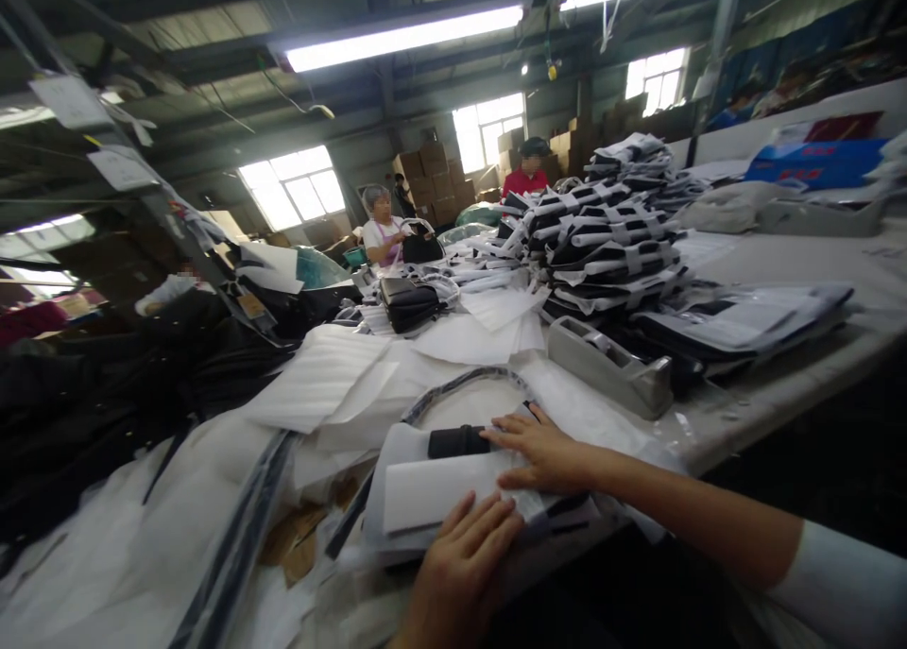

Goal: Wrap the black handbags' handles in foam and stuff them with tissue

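At the near edge of the long worktable (779, 252), both of the person's hands lay on a flat bag wrapped in white foam sheet (432, 493). The left hand (464, 559) rested palm down on the wrap's near edge, fingers straight and held close together, pinching nothing. The right hand (545, 455) pressed flat across the wrap's far right side, its fingers loosely spread and pointing left, their tips touching a black band (458, 441) that showed where the foam left the bag uncovered. A thin dark strap (468, 380) arched up from behind the wrapped bag and curved down again beside the right hand.

Just to the right, a grey tape dispenser (609, 366) sat on the table, apart from the hands. Beyond it rose a tall stack of black bags banded in white wrapping (609, 233). Loose foam sheets (318, 380) were strewn to the left, and a black handbag (409, 304) stood farther back among more sheets. At the far end of the table a person in a hair net (383, 229) held another black bag, and a person in red (525, 172) stood behind the stack. Cardboard boxes (432, 181) were piled near the windows.
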The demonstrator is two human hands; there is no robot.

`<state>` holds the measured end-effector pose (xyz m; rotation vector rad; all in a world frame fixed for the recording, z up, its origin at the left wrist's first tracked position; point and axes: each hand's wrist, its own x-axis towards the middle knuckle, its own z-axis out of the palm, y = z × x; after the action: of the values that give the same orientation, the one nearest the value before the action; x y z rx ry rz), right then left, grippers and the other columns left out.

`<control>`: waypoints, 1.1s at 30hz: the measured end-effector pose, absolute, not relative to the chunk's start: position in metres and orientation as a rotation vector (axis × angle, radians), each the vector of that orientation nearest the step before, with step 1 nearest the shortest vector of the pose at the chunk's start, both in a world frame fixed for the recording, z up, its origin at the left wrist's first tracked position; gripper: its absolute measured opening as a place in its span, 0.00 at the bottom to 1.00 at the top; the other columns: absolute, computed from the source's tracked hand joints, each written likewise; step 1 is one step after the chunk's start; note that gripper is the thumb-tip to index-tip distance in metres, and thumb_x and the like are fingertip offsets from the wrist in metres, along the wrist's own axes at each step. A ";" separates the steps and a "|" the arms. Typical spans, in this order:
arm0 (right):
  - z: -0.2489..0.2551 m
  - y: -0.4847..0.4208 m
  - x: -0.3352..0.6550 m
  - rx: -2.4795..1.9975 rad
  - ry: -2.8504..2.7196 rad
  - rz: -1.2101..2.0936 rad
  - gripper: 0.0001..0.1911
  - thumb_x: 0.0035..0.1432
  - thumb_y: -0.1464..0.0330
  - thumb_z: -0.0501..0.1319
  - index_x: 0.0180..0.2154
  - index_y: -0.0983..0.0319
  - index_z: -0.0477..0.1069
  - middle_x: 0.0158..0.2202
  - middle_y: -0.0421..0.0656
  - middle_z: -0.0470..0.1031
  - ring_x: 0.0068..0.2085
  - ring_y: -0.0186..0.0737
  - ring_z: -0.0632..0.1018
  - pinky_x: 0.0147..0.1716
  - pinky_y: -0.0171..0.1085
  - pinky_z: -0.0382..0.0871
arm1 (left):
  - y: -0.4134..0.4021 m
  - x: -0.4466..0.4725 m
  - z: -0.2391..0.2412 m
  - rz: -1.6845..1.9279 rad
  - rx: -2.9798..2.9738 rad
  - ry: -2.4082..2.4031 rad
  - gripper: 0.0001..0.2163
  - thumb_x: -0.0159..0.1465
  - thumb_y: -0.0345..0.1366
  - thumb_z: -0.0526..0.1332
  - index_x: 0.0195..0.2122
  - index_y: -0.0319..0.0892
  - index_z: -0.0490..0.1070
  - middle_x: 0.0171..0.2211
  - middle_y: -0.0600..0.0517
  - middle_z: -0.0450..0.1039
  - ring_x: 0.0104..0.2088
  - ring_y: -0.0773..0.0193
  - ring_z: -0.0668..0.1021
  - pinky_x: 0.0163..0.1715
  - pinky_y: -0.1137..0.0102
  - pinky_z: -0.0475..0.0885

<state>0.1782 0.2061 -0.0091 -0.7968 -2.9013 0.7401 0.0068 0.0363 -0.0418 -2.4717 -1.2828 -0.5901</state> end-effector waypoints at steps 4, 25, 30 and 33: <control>-0.007 0.209 0.178 -0.792 -2.868 0.743 0.38 0.57 0.50 0.64 0.65 0.58 0.63 0.67 0.58 0.59 0.67 0.63 0.60 0.64 0.66 0.39 | 0.019 -0.025 -0.034 -0.386 -2.278 -1.213 0.21 0.70 0.23 0.49 0.63 0.39 0.64 0.61 0.50 0.69 0.62 0.58 0.70 0.59 0.59 0.70; -0.063 0.061 0.165 -0.657 -1.150 2.299 0.24 0.43 0.55 0.76 0.38 0.61 0.75 0.32 0.37 0.72 0.36 0.34 0.72 0.38 0.32 0.64 | 0.007 -0.087 -0.038 -0.363 -2.296 -1.413 0.22 0.67 0.33 0.60 0.62 0.47 0.64 0.56 0.50 0.74 0.56 0.58 0.77 0.60 0.55 0.69; -0.073 0.043 0.143 -0.568 -1.004 2.213 0.21 0.38 0.59 0.77 0.28 0.61 0.70 0.22 0.32 0.62 0.27 0.30 0.63 0.30 0.30 0.55 | 0.004 -0.086 -0.028 -0.339 -2.302 -1.520 0.32 0.60 0.45 0.67 0.64 0.47 0.61 0.58 0.48 0.73 0.54 0.54 0.78 0.52 0.60 0.76; -0.071 0.043 0.138 -0.519 -0.998 2.132 0.20 0.40 0.60 0.76 0.26 0.60 0.68 0.22 0.32 0.61 0.27 0.31 0.62 0.30 0.31 0.56 | 0.000 -0.083 -0.033 -0.408 -2.234 -1.573 0.34 0.59 0.41 0.68 0.65 0.45 0.59 0.59 0.47 0.72 0.55 0.54 0.77 0.50 0.65 0.76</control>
<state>0.1380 0.0435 -0.0711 -0.5194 -0.9977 2.1318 -0.0831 0.0004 -0.0326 -2.2342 -1.5731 -0.4082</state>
